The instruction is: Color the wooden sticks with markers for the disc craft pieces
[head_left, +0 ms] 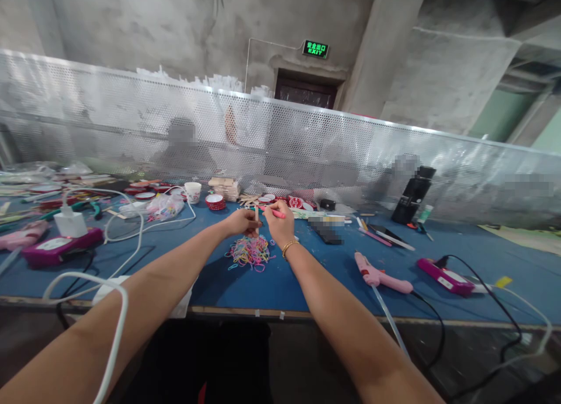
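Note:
My left hand is closed around a flat wooden craft stick, held upright above the table. My right hand grips a pinkish-red pen, its tip end turned left towards the stick; I cannot tell whether the two touch. Just below both hands lies a loose heap of small multicoloured bands, too fine to make out singly. A gold bracelet circles my right wrist.
Pink glue guns lie right and far left, near purple power strips with cords. A white cable loops across the left. Behind stand a paper cup, a red tape roll, wooden blocks and a black bottle.

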`<state>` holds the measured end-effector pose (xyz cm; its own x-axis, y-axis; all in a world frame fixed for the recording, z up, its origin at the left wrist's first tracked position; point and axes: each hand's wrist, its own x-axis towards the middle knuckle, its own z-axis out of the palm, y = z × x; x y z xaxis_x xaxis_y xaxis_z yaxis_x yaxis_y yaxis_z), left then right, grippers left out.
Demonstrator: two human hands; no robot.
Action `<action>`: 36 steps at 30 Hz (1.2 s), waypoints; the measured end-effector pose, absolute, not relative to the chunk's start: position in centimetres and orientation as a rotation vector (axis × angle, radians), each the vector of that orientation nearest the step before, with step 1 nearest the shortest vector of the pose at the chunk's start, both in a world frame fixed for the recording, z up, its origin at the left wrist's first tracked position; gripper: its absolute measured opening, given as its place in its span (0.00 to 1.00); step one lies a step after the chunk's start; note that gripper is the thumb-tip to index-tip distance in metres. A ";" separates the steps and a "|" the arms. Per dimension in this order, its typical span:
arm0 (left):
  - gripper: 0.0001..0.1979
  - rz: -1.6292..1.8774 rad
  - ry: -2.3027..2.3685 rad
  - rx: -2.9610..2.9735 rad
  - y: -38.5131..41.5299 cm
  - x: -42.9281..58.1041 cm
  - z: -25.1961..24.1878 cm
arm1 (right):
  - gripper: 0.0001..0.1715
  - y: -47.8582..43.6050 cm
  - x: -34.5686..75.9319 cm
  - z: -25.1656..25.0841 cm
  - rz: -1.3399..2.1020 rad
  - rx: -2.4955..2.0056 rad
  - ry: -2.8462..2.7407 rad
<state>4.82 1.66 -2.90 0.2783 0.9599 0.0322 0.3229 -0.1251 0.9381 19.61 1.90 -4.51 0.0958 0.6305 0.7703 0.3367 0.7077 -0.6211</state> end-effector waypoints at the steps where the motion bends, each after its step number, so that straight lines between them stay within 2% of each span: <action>1: 0.17 0.877 1.203 1.635 1.6 4.8 -2.9 | 0.07 1.9 19.6 -4.5 0.259 -0.826 -1.510; 36: 0.18 0.852 1.184 1.678 1.7 4.7 -3.0 | 0.08 2.1 19.5 -4.7 0.250 -0.805 -1.541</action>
